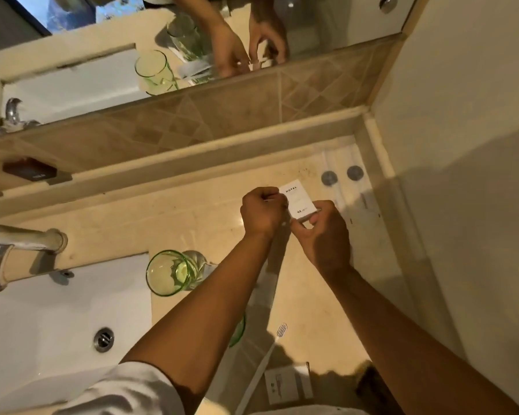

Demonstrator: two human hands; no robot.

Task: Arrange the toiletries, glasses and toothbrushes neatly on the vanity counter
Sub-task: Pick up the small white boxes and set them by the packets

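Note:
A small white box printed HOTEL (298, 199) sits on the beige vanity counter (210, 214) near the back right. My left hand (262, 212) grips its left edge with curled fingers, and my right hand (324, 232) pinches its near right corner. A green drinking glass (170, 272) stands by the sink's edge, left of my left forearm. Part of a second green glass (238, 332) peeks out under that forearm. A white toothbrush (265, 363) lies on the counter near me, beside a white packet (288, 383). Two flat white sachets with grey round marks (342, 178) lie in the back right corner.
The white sink (42, 319) with its drain (104, 339) fills the lower left, with a chrome tap (0, 259) above it. A mirror (327, 22) and a tiled splashback (222, 115) run along the back. A wall (462, 145) closes the right side. A dark object (29, 172) rests on the ledge.

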